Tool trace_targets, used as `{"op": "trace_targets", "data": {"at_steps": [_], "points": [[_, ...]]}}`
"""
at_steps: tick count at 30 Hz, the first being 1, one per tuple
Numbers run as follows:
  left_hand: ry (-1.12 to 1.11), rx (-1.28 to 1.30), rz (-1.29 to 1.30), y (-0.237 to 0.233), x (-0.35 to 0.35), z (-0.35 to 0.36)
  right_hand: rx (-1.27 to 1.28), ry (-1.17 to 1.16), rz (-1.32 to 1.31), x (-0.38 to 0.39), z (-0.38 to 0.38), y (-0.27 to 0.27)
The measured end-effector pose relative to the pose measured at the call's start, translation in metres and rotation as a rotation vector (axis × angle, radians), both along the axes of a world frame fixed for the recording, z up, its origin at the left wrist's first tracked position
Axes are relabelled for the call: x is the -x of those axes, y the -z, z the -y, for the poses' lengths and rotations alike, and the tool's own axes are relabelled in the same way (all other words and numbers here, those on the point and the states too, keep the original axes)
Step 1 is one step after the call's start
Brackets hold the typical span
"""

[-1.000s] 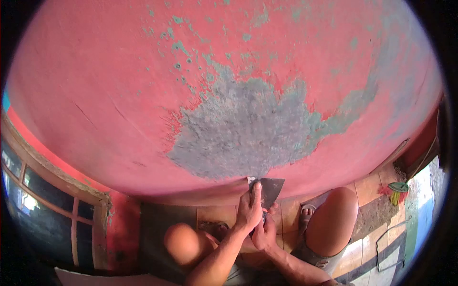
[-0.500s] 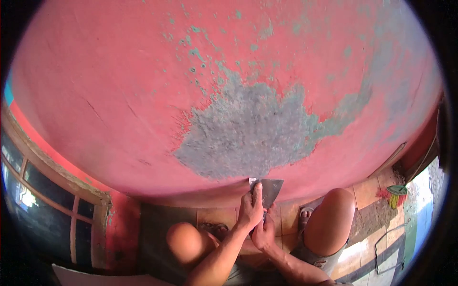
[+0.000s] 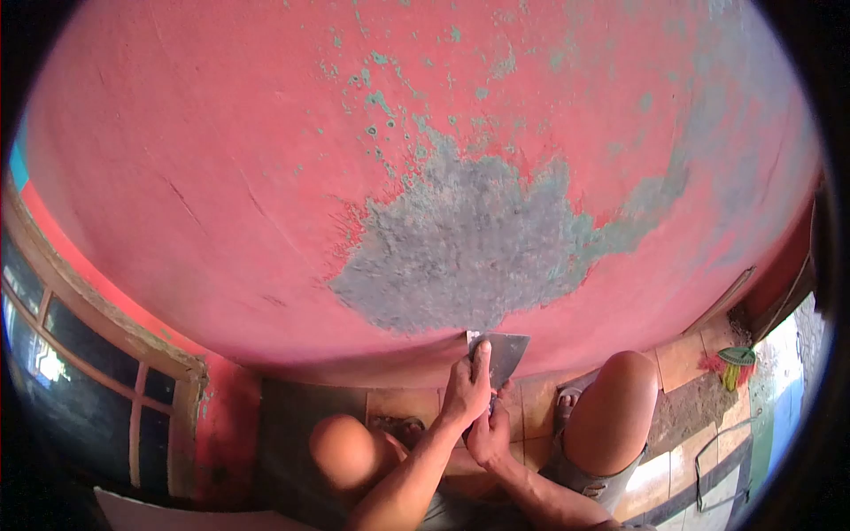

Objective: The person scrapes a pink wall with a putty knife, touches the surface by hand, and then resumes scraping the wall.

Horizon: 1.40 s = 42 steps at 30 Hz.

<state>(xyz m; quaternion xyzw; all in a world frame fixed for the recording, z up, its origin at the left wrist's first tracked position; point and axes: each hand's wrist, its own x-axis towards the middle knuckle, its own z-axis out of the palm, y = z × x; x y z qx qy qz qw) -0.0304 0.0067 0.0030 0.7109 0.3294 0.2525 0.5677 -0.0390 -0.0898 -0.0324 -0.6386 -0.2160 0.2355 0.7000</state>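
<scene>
A wide metal scraper [image 3: 509, 356] meets the pink wall [image 3: 221, 292] just below a bare grey patch [image 3: 460, 248] with ragged paint edges. My left hand [image 3: 466, 388] is closed on the scraper near its blade, the thumb stretched along the blade's left side. Lower down, my right hand [image 3: 490, 434] wraps around the handle, most of which is hidden by the fingers. Greenish spots and flakes show in the paint above the grey patch.
My knees [image 3: 611, 411] are bent on either side of my arms, above a tiled floor [image 3: 686, 361]. A green, red and yellow broom head [image 3: 735, 358] lies at the right. On the left is a wooden window frame [image 3: 188, 389] with dark panes.
The view has shifted slightly, so the wall patch sits a little further right. Both hands keep their hold on the scraper, which stays at the patch's lower edge.
</scene>
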Motion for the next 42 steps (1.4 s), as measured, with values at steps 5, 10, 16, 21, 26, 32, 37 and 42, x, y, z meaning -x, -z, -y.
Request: {"op": "trace_targets", "data": {"at_steps": [5, 10, 16, 21, 26, 32, 37, 42], "points": [[0.066, 0.301, 0.007, 0.018, 0.002, -0.004, -0.050, 0.042, -0.005, 0.003, -0.005, 0.033], [0.064, 0.338, 0.073, -0.016, 0.000, 0.004, -0.033, 0.011, 0.072, 0.000, -0.002, 0.005], [0.038, 0.168, 0.022, 0.012, -0.004, -0.002, -0.081, -0.045, -0.268, 0.003, -0.001, 0.015], [0.054, 0.146, 0.009, 0.012, -0.002, -0.003, -0.035, 0.008, -0.010, -0.003, -0.005, 0.017], [0.044, 0.215, 0.059, -0.022, -0.006, 0.002, 0.059, 0.141, 0.486, -0.013, -0.005, 0.006], [0.054, 0.169, 0.071, 0.018, -0.003, -0.003, -0.007, -0.003, 0.042, -0.005, -0.003, 0.016], [0.047, 0.234, 0.067, 0.013, -0.005, -0.001, -0.055, -0.011, 0.006, -0.003, -0.004, 0.035], [0.073, 0.337, 0.088, -0.004, -0.003, -0.001, 0.024, -0.072, 0.002, -0.008, 0.003, 0.024]]}}
